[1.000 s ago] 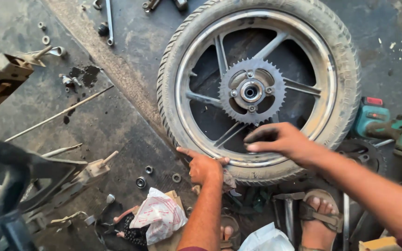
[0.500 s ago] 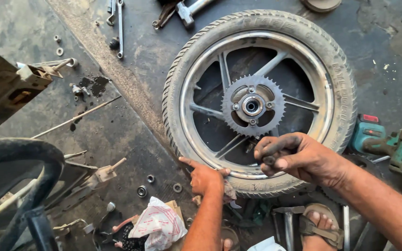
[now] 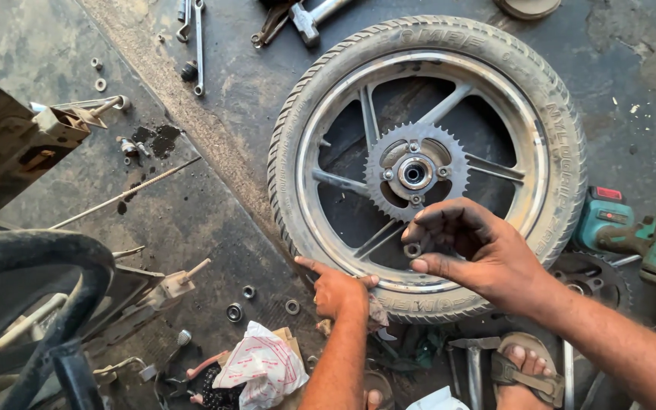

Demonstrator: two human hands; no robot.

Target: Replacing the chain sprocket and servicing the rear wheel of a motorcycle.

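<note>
A motorcycle wheel [image 3: 548, 114] with a black tyre lies flat on the oily floor, its toothed sprocket [image 3: 449, 148] facing up at the hub. My right hand [image 3: 480, 250] hovers over the rim's near side, just below the sprocket, fingertips pinched on a small metal nut [image 3: 413, 249]. My left hand [image 3: 339, 288] rests on the tyre's near-left edge, index finger pointing left, with a bit of cloth under the palm.
Loose washers and bearings [image 3: 234, 311] lie left of my left hand. Spanners [image 3: 197, 45] and a hammer [image 3: 309, 19] sit at the top. A teal power tool [image 3: 609, 220] lies right; a crumpled white rag [image 3: 260, 372] and my sandalled foot [image 3: 525, 368] are near.
My right hand has drawn in from the tyre's edge towards the sprocket and closed its fingers on the small nut. The left hand has stayed on the tyre.
</note>
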